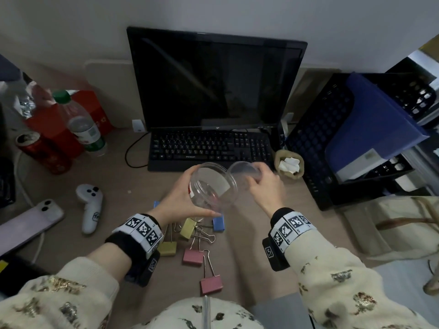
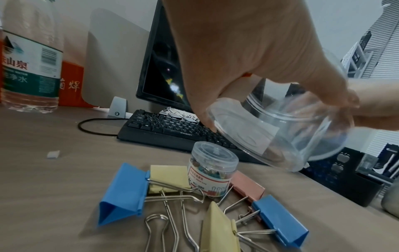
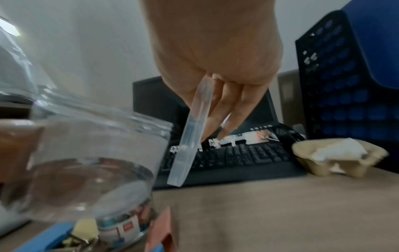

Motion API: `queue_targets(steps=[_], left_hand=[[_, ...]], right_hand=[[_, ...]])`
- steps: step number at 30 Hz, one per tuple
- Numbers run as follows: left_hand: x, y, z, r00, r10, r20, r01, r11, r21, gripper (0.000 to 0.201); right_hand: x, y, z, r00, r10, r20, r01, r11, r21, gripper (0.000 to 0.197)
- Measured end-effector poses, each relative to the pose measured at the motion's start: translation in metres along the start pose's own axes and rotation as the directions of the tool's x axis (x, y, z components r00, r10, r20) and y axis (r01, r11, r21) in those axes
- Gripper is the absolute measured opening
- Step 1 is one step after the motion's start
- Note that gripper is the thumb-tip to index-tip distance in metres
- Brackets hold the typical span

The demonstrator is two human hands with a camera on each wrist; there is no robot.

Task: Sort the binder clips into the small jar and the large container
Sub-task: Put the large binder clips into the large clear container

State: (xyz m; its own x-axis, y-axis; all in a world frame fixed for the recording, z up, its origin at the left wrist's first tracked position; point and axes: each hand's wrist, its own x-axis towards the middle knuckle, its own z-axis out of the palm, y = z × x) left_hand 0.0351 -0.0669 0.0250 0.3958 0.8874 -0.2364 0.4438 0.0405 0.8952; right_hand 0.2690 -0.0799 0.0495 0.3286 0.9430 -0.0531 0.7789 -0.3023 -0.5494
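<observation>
My left hand [image 1: 183, 195] grips the large clear container [image 1: 213, 184] and holds it lidless and tilted above the desk; in the left wrist view the container [image 2: 280, 134] hangs over the clips. My right hand [image 1: 263, 184] pinches its clear lid [image 1: 243, 170], seen edge-on as the lid [image 3: 190, 134] in the right wrist view. The small jar [image 2: 212, 168], capped and full of tiny clips, stands on the desk under the container. Several large binder clips lie around it: blue [image 2: 123, 192], yellow [image 1: 167, 248], pink [image 1: 193, 256] and another pink [image 1: 211, 284].
A black keyboard [image 1: 209, 148] and monitor [image 1: 216, 79] sit behind the hands. A water bottle [image 1: 82, 122], red can [image 1: 42, 153], white controller [image 1: 90, 207] and phone [image 1: 28, 222] lie at left. A paper cup with tissue [image 1: 288, 166] and black file rack [image 1: 356, 138] stand right.
</observation>
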Motion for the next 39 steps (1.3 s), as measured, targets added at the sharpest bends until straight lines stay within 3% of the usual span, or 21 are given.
queue_targets(steps=[5, 9, 12, 22, 28, 30, 32, 35, 37, 39], left_hand=[[0.004, -0.003, 0.0, 0.999, -0.039, -0.01, 0.038, 0.999, -0.036, 0.132], [0.006, -0.007, 0.0, 0.998, -0.065, -0.017, 0.064, 0.997, -0.046, 0.133], [0.007, -0.008, 0.0, 0.997, -0.076, -0.025, 0.075, 0.996, -0.051, 0.134], [0.006, -0.006, -0.006, 0.994, -0.09, -0.059, 0.087, 0.995, -0.044, 0.137], [0.002, -0.005, -0.006, 0.995, -0.081, -0.062, 0.078, 0.996, -0.039, 0.135], [-0.001, -0.003, -0.007, 0.994, -0.077, -0.072, 0.075, 0.997, -0.031, 0.133], [-0.005, 0.0, -0.008, 0.994, -0.077, -0.078, 0.074, 0.997, -0.037, 0.134], [-0.009, 0.004, -0.009, 0.994, -0.065, -0.089, 0.06, 0.996, -0.06, 0.134], [-0.013, 0.005, -0.009, 0.994, -0.057, -0.097, 0.05, 0.996, -0.073, 0.134], [-0.018, 0.006, -0.009, 0.994, -0.046, -0.094, 0.038, 0.995, -0.087, 0.134]], right_hand=[[0.013, 0.042, 0.02, 0.956, 0.279, 0.092, -0.273, 0.959, -0.074, 0.035], [0.022, 0.06, 0.037, 0.936, 0.326, 0.134, -0.31, 0.942, -0.125, 0.033], [0.027, 0.062, 0.044, 0.92, 0.352, 0.172, -0.329, 0.932, -0.152, 0.049], [0.029, 0.066, 0.061, 0.911, 0.357, 0.206, -0.268, 0.893, -0.363, 0.096], [0.023, 0.06, 0.06, 0.947, 0.277, 0.164, -0.178, 0.875, -0.451, 0.095], [0.021, 0.054, 0.055, 0.969, 0.188, 0.158, -0.094, 0.877, -0.471, 0.09], [0.022, 0.044, 0.049, 0.987, 0.067, 0.143, -0.003, 0.915, -0.404, 0.076], [0.022, 0.021, 0.041, 0.985, -0.094, 0.145, 0.112, 0.987, -0.119, 0.053], [0.018, 0.002, 0.037, 0.972, -0.142, 0.189, 0.121, 0.986, 0.118, 0.056], [0.007, -0.019, 0.031, 0.947, -0.108, 0.303, 0.022, 0.961, 0.275, 0.066]])
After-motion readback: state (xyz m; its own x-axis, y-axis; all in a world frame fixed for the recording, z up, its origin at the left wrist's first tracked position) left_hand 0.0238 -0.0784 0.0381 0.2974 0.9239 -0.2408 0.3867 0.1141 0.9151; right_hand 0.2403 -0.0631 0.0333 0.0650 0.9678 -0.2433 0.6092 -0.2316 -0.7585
